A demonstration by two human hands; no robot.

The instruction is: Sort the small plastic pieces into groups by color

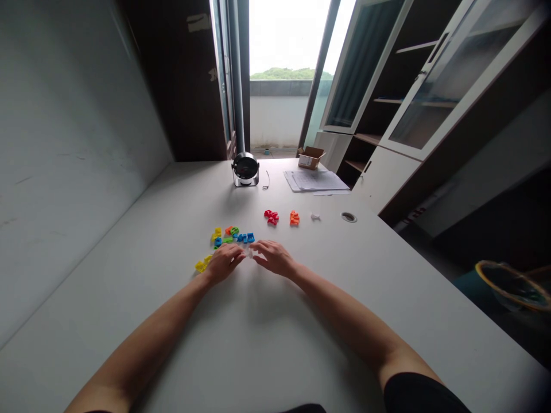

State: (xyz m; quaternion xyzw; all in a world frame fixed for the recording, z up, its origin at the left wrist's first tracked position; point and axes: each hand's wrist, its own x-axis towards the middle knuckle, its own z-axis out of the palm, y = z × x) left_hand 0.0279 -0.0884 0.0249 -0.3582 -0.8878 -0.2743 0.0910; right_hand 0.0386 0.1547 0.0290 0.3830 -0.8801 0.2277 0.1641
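Small white, partly see-through pieces (249, 252) lie on the table between my two hands. My left hand (226, 261) rests beside them, its fingers a little apart and the fingertips close to the pieces. From the other side my right hand (274, 257) reaches in with curved fingers, thumb apart from the forefinger. Just beyond the fingers are blue plastic pieces (250, 237). Green pieces (227, 240), an orange piece (228, 230) and yellow pieces (216, 234) are mixed beyond my left hand. More yellow pieces (201, 266) lie left of it, partly hidden by the hand.
Red pieces (271, 216) and orange pieces (294, 218) form separate groups farther back, with a lone white piece (315, 217) to their right. A round black device (245, 168), papers (318, 180) and a small cardboard box (310, 157) stand at the far edge. A cable hole (348, 217) is at right.
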